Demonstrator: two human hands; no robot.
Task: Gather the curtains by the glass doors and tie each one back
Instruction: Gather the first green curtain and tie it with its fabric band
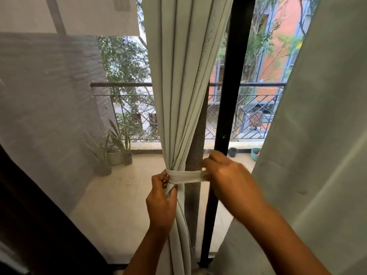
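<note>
Daylight enters from outside through the glass doors (258, 86), so the balcony looks bright and the room side stays dim. The lower left corner is nearly black. The right hand (224, 171) shows motion blur. Straight lines bend near the frame edges from the wide lens.

Gathered curtain (184, 80): pale green woven cloth, matt, smooth, soft pleats. Tie-back band (188, 176): same matt cloth, paler. Second curtain (317, 135): matt cloth, faint marks. Door frame (231, 86): black metal, slight sheen. Insect screen (49, 96): fine mesh, matt.
</note>
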